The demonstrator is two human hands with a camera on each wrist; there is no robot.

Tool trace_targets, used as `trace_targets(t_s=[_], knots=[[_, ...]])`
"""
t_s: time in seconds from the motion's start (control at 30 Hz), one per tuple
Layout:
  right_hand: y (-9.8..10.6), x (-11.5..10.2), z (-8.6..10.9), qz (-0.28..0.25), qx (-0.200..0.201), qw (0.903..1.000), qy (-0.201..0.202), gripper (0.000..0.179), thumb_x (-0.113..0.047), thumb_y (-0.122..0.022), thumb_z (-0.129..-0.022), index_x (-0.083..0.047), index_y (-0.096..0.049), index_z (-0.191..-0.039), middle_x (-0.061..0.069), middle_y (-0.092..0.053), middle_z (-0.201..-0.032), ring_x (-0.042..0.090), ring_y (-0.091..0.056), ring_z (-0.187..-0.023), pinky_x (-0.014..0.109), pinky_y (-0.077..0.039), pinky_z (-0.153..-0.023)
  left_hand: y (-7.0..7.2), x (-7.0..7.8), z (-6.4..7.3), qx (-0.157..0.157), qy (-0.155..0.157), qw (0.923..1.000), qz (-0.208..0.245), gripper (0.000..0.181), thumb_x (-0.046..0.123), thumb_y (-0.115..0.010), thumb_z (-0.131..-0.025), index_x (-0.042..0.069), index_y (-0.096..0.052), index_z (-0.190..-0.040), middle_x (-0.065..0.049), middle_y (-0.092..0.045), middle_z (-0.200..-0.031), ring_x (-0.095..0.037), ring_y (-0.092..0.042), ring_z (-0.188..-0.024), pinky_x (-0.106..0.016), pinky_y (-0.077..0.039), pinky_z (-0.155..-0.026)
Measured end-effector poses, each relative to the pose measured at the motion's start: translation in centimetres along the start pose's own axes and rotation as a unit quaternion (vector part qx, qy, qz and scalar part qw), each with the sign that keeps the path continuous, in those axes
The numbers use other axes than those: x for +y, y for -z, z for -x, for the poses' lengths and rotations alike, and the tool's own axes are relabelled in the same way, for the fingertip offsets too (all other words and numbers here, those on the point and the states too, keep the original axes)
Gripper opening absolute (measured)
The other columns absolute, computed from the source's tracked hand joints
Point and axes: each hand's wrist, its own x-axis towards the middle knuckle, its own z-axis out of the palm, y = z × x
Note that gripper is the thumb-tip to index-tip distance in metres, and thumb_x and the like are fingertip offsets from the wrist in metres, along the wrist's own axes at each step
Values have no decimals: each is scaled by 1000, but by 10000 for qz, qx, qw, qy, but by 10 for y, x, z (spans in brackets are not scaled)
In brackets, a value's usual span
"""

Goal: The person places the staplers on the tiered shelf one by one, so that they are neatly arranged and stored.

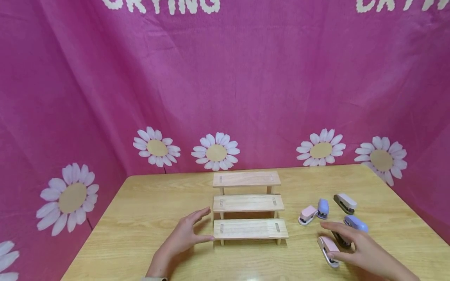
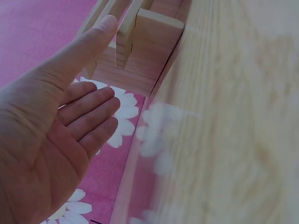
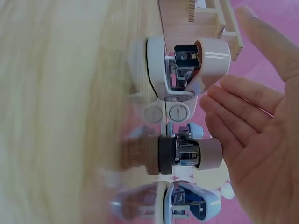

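A three-tier wooden stand [image 1: 250,229] stands on the table, its steps bare. My left hand [image 1: 183,233] is beside its left end, fingers spread and thumb tip close to the lowest step; whether they touch I cannot tell. In the left wrist view the left palm [image 2: 56,140] holds nothing. Over a group of small staplers is my right hand [image 1: 362,248], thumb and fingers apart around a pink stapler [image 1: 329,249] without gripping it. Partly hidden beneath that hand lies a dark-based stapler [image 3: 210,154]. A blue stapler [image 1: 356,223] sits just behind the hand.
Farther back lie another pink stapler [image 1: 308,214], a second blue stapler [image 1: 323,208] and a whitish stapler with a dark base [image 1: 346,203]. The wooden-topped table [image 1: 158,195] meets a magenta curtain [image 1: 246,89] with daisies at its back and sides.
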Motion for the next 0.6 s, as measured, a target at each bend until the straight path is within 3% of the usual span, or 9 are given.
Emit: trace_targets(t_s=[0.2, 0.4, 0.6], knots=[[-1, 4, 2, -42, -180, 9994, 287, 61, -28, -84, -74, -13, -62, -128, -9, -66, -123, -24, -39, -119, -9, -33, -89, -2, -1, -2, 5, -217, 9995, -218, 76, 41, -82, -75, 12, -55, -140, -8, -60, -140, -29, -55, -131, -50, -45, -110], [-1, 10, 3, 290, -455, 9955, 782, 60, -33, -84, -74, -9, -64, -126, 0, -68, -120, -16, -46, -120, -9, -29, -94, -4, -1, -2, -210, -354, 9986, -321, 66, 37, -81, -78, 7, -60, -134, -10, -64, -133, -29, -60, -125, -48, -49, -106], [3, 12, -1, 300, -971, 9926, 665, 58, -39, -80, -78, -9, -64, -124, 7, -69, -117, -12, -51, -110, -6, -37, -85, -4, 0, -2, -434, -440, 9976, -308, 58, 34, -79, -81, 9, -62, -131, -9, -66, -130, -27, -61, -122, -45, -51, -104]])
